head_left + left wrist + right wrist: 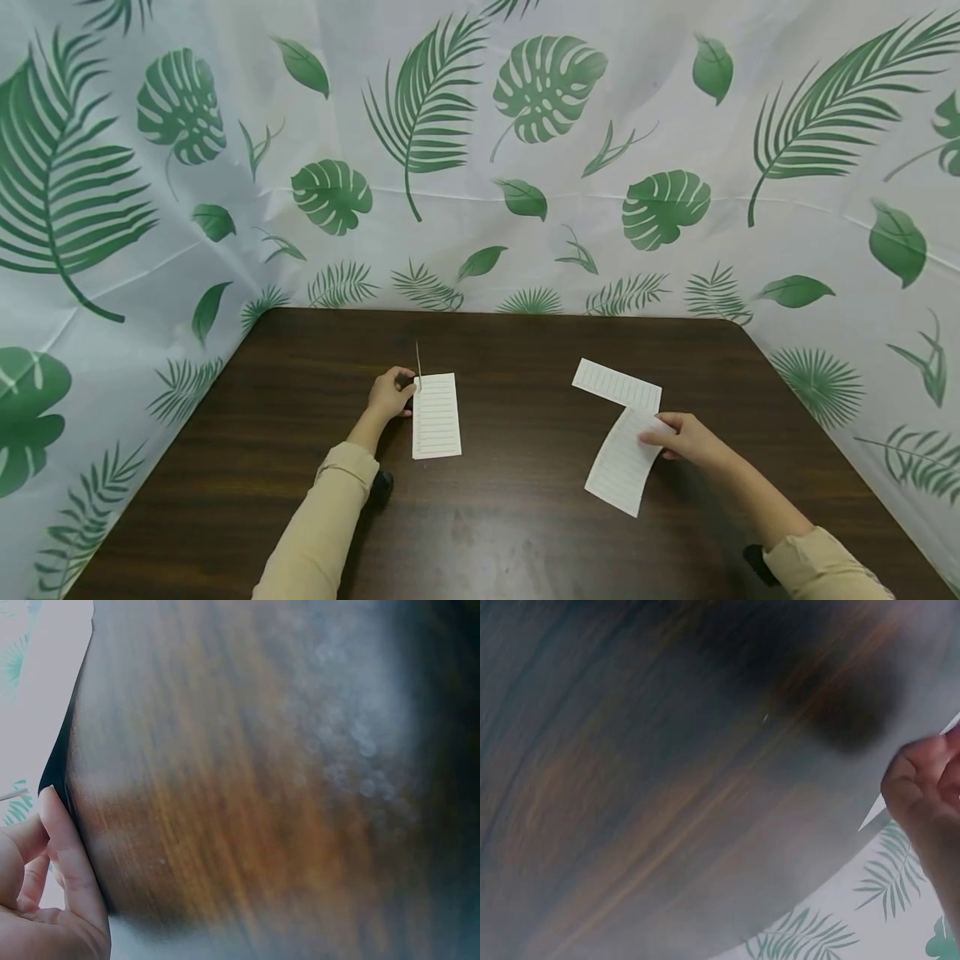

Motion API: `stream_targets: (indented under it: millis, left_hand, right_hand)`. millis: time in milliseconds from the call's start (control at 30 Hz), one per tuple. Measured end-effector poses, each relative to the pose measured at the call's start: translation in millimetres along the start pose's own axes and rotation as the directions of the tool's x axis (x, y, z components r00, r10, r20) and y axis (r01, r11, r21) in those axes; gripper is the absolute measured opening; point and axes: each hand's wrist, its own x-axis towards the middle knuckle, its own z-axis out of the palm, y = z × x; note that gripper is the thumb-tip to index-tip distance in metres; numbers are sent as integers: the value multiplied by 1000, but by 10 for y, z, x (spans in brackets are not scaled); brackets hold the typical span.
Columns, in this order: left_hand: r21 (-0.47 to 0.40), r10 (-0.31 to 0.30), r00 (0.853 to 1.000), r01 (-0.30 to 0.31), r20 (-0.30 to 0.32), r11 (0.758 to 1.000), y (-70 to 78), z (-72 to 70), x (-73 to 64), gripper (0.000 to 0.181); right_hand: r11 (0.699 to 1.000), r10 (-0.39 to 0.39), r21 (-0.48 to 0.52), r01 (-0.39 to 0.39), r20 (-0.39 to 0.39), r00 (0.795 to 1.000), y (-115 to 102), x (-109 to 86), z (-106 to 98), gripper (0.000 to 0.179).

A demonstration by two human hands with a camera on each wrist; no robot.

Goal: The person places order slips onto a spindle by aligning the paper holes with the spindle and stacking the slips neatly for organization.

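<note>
My left hand (392,393) pinches the upper left edge of a white lined paper slip (437,421) between thumb and fingers. From that corner a thin pale line (418,358) rises, perhaps a sheet seen edge-on. In the left wrist view, pale paper (52,682) extends up from the fingertips. On the other side, my right hand (686,437) holds a second lined slip (621,467) by its upper right edge, thumb on top; this slip bends and slants. A third lined slip (611,382) lies behind it, overlapped at its near right end in the head view.
The dark brown wooden table (517,517) has rounded far corners. A white sheet with green leaf prints (450,208) hangs behind the table and along both sides. Black bands show by each sleeve, the left one (381,490) beside the forearm.
</note>
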Motion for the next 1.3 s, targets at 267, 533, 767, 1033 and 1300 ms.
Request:
stream_targets:
  millis: [267, 533, 767, 1033, 1300]
  left_hand:
    - [0, 11, 1000, -11, -9, 1000, -10, 9, 13, 26]
    - [7, 14, 1000, -14, -10, 1000, -6, 19, 7, 26]
    - [9, 11, 1000, -11, -8, 1000, -10, 6, 2, 26]
    - [17, 17, 1000, -17, -10, 1000, 1, 4, 14, 26]
    - [44, 35, 998, -33, -54, 999, -15, 28, 0, 25]
  right_hand:
    - [885, 81, 450, -120, 103, 991, -19, 66, 52, 38]
    - [744, 166, 636, -206, 123, 978, -12, 76, 124, 13]
    - [761, 177, 609, -224, 137, 975, -17, 54, 143, 10]
    - [766, 94, 609, -204, 209, 973, -83, 69, 73, 16]
    - [813, 56, 559, -159, 198, 979, -253, 57, 109, 50]
